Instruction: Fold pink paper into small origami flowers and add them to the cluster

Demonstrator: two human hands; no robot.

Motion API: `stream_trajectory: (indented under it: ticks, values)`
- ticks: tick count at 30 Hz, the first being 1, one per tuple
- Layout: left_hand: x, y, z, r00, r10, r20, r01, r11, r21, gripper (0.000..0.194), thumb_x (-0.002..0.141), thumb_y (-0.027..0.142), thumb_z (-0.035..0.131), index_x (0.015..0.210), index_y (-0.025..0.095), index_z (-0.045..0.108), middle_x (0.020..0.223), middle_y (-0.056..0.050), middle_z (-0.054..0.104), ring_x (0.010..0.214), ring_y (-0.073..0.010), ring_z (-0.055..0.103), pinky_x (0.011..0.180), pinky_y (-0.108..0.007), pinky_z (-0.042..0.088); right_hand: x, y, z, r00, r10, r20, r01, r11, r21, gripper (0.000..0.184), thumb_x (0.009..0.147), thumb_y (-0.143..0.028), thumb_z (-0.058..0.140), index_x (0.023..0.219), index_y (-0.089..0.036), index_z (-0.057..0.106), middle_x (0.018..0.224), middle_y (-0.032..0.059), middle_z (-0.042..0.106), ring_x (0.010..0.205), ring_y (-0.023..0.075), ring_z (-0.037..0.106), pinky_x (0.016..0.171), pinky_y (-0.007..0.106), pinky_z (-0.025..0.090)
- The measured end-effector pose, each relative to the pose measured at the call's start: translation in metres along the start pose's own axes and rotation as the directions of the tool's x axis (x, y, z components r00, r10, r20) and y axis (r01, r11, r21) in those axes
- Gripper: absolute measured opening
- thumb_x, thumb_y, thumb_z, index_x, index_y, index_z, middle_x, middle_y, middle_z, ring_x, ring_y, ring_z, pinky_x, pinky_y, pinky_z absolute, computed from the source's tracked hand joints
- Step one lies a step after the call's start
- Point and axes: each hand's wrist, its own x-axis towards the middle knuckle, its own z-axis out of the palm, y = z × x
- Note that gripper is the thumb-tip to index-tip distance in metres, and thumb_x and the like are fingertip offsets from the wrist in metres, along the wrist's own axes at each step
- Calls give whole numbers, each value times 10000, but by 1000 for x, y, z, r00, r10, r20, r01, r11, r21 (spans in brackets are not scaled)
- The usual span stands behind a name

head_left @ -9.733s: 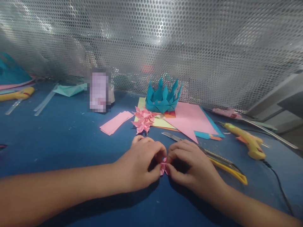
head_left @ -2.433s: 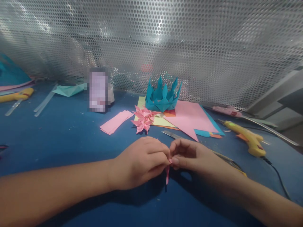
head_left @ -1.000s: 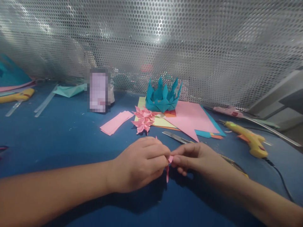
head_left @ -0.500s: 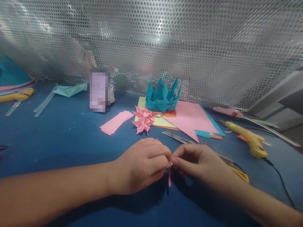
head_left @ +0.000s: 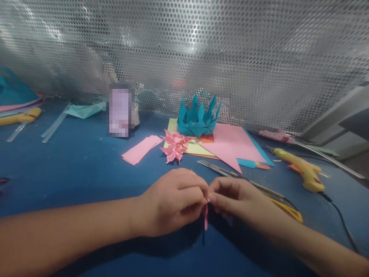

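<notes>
My left hand (head_left: 170, 202) and my right hand (head_left: 239, 200) meet just above the blue table (head_left: 72, 169), fingertips pinched together on a small folded pink paper piece (head_left: 205, 215) that hangs down between them. Most of the piece is hidden by my fingers. Behind my hands lie finished pink folded flowers (head_left: 174, 145) and a stack of pink paper strips (head_left: 140, 149). A teal folded paper crown (head_left: 198, 116) stands farther back.
Sheets of pink, yellow and teal paper (head_left: 230, 144) lie under the crown. A yellow utility knife (head_left: 271, 194) lies by my right wrist, a yellow glue gun (head_left: 302, 171) with its cord to the right. A perforated metal screen (head_left: 201, 50) closes the back. A blurred box (head_left: 119, 110) stands at left.
My hands have stayed close together and kept pinching the pink piece, with small finger shifts. It was first pressed low on the table and is now held upright, hanging from the fingertips.
</notes>
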Motion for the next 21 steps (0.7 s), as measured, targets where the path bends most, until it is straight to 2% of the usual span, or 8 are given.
stream_trajectory:
  ticks: [2, 4, 6, 8, 10, 13, 21]
  values:
    - [2, 2, -1, 993, -108, -38, 105, 992, -68, 104, 762, 65, 548, 717, 158, 536, 775, -26, 637, 723, -113, 572, 701, -251, 471, 0, -1, -2, 985, -146, -88, 132, 981, -142, 146, 790, -326, 608, 789, -182, 634, 654, 8, 628, 576, 120, 567, 539, 226, 449]
    - [4, 4, -1, 969, -241, -59, 231, 963, -141, 104, 726, 60, 573, 702, 156, 539, 757, -21, 622, 723, -112, 583, 686, -244, 479, -1, -3, -3, 929, -339, -150, 272, 897, -348, 96, 797, -271, 603, 826, -201, 662, 729, 32, 684, 665, 156, 623, 624, 260, 485]
    - [7, 5, -2, 936, -347, -64, 327, 921, -213, 105, 709, 54, 576, 689, 150, 538, 763, -23, 616, 699, -106, 582, 665, -243, 480, -2, -3, -4, 853, -506, -127, 381, 770, -513, 91, 804, -209, 589, 838, -223, 673, 759, 30, 709, 691, 163, 647, 654, 266, 496]
    - [8, 6, -2, 907, -419, -36, 394, 877, -275, 107, 701, 51, 575, 673, 145, 534, 763, -22, 615, 687, -105, 578, 668, -251, 478, -4, -3, -5, 792, -606, -78, 446, 661, -603, 133, 820, -178, 562, 836, -238, 679, 760, 22, 720, 680, 157, 659, 649, 257, 504]
    - [9, 6, -1, 885, -466, -9, 438, 837, -328, 112, 699, 47, 571, 661, 145, 532, 760, -19, 614, 691, -107, 579, 678, -261, 476, -4, -2, -6, 759, -648, -70, 457, 606, -651, 141, 826, -178, 559, 853, -245, 681, 775, 21, 727, 688, 157, 669, 654, 254, 513]
    - [9, 6, -1, 869, -495, -5, 457, 806, -377, 110, 702, 53, 572, 655, 146, 534, 765, -20, 614, 701, -110, 586, 683, -266, 476, -5, -2, -5, 749, -656, -94, 436, 595, -676, 99, 807, -199, 600, 849, -240, 679, 777, 22, 730, 691, 159, 672, 648, 249, 519]
    - [10, 9, -2, 895, -446, -19, 410, 838, -361, 100, 709, 62, 580, 671, 149, 548, 768, -24, 619, 684, -108, 587, 657, -259, 487, -5, -5, -2, 770, -636, -55, 454, 606, -654, 137, 831, -165, 533, 832, -239, 649, 750, 25, 717, 664, 149, 659, 617, 249, 513]
